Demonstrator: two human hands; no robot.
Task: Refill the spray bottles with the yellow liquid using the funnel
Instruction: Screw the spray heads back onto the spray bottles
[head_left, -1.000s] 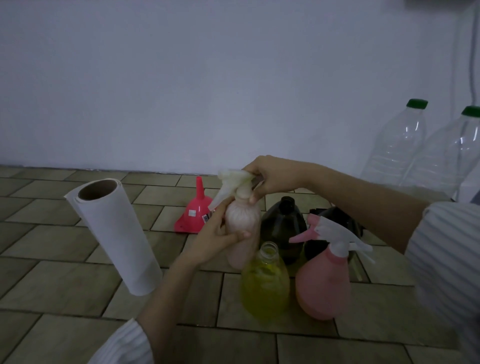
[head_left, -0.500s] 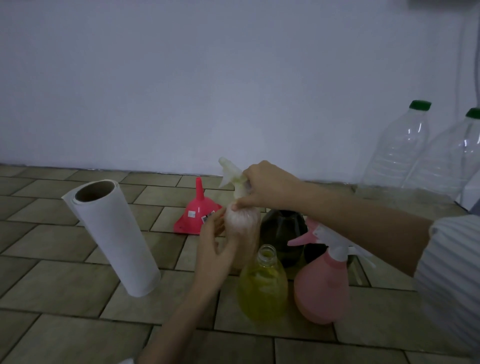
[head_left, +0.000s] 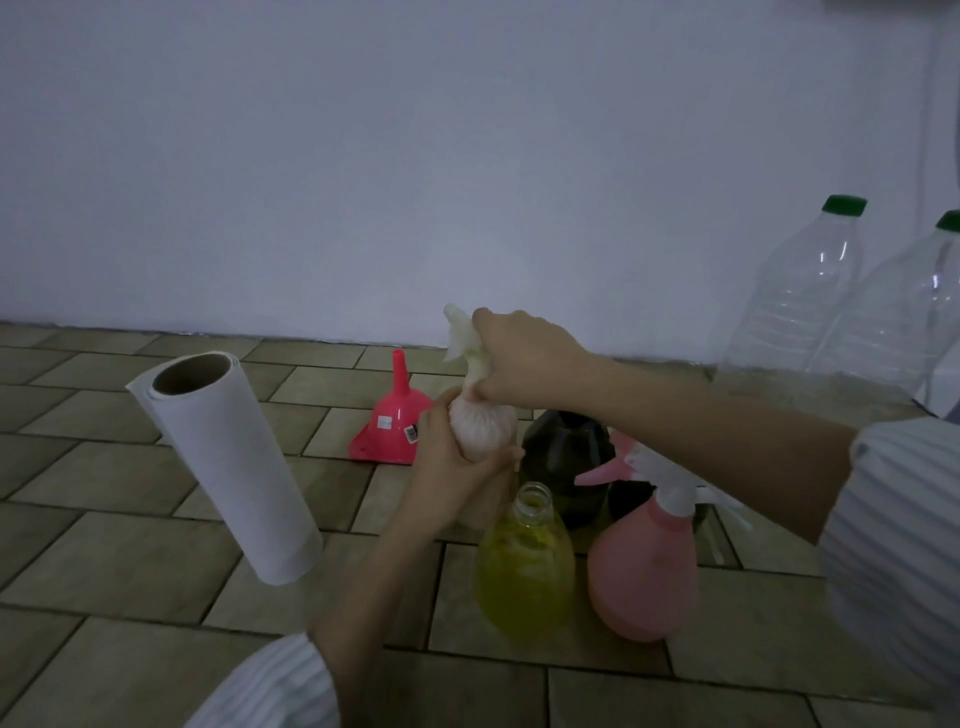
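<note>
Spray bottle (head_left: 480, 431), pale, stands mid-floor: left hand (head_left: 452, 478) grips its body, right hand (head_left: 519, 358) grips its sprayer head, seemingly unscrewing it. Funnel (head_left: 392, 423) sits unused, far left; yellow liquid (head_left: 524, 571) waits uncapped nearby. Pink sprayer (head_left: 644, 566) remains capped. Nothing poured yet.

Both hands raised, left (head_left: 457, 467) and right (head_left: 519, 358) fingers curled

Two spray bottles (head_left: 480, 426) (head_left: 644, 566) — one funnel (head_left: 392, 421) — two clear jugs (head_left: 800, 301) (head_left: 898, 322).

Your left hand (head_left: 453, 470) grips a pale spray bottle (head_left: 480, 434) while your right hand (head_left: 514, 358) clasps its nozzle. A funnel (head_left: 392, 423) sits behind; an open bottle of yellow liquid (head_left: 524, 566) stands nearby.
</note>
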